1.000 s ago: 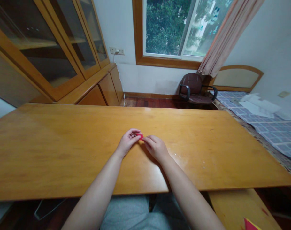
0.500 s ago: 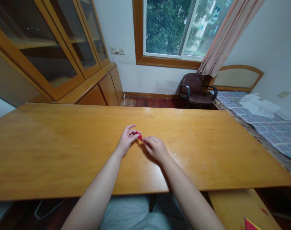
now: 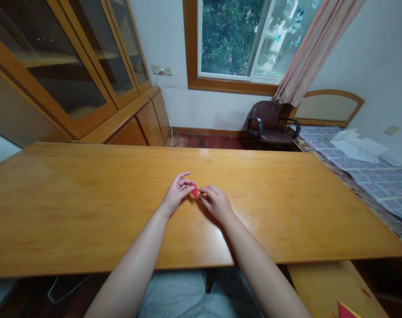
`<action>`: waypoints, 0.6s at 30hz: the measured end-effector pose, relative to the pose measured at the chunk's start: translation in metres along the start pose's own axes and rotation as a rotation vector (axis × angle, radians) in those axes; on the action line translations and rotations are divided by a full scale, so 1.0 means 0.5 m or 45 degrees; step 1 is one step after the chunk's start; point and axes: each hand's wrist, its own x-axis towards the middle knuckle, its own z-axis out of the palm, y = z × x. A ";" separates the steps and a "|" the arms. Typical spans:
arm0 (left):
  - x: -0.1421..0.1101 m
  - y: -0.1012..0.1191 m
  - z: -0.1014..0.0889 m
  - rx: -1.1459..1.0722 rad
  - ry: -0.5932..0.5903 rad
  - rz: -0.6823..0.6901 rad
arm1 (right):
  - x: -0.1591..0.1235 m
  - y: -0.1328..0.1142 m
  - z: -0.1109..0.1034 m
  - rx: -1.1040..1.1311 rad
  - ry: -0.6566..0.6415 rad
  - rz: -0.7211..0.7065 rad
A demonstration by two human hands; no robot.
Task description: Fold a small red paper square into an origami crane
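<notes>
A small folded piece of red paper [image 3: 194, 191] is pinched between the thumb and fingers of my left hand [image 3: 178, 193], just above the wooden table [image 3: 88, 198]. The index finger of that hand sticks out away from the others. Close by on the right is my right hand [image 3: 216, 202], its thumb and index fingertips slightly apart at the paper's right edge. No grip on the paper shows there, though whether a fingertip touches it is too small to make out.
Small whitish marks [image 3: 245, 215] lie on the table right of my hands. Below its right front edge, a red and yellow piece [image 3: 346, 310] rests on a lower wooden surface [image 3: 333, 282]. Beyond stand a glass-door cabinet [image 3: 121, 106], an office chair [image 3: 267, 119] and a bed [image 3: 369, 168].
The red paper has turned in my left hand and shows a broader face. My right fingertips, which were at its lower tip, have parted a little and moved slightly right.
</notes>
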 end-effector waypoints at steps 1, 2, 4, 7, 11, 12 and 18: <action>0.000 -0.001 -0.001 0.000 -0.010 -0.003 | 0.000 0.000 0.001 0.008 0.000 0.005; 0.000 -0.001 -0.001 -0.001 -0.020 -0.009 | 0.000 0.000 0.001 0.014 0.002 0.011; -0.001 0.000 0.000 0.004 -0.044 -0.031 | -0.001 0.000 0.003 0.021 -0.004 0.011; -0.004 0.005 0.005 0.018 -0.073 -0.062 | -0.001 -0.001 0.005 0.031 -0.018 -0.038; -0.005 0.008 0.009 0.027 -0.099 -0.073 | -0.001 -0.005 0.004 0.018 -0.007 -0.068; -0.005 0.008 0.009 0.030 -0.107 -0.070 | 0.000 -0.006 0.003 0.008 0.004 -0.065; -0.006 0.007 0.007 0.065 -0.110 -0.018 | -0.001 -0.004 0.000 -0.077 0.127 -0.029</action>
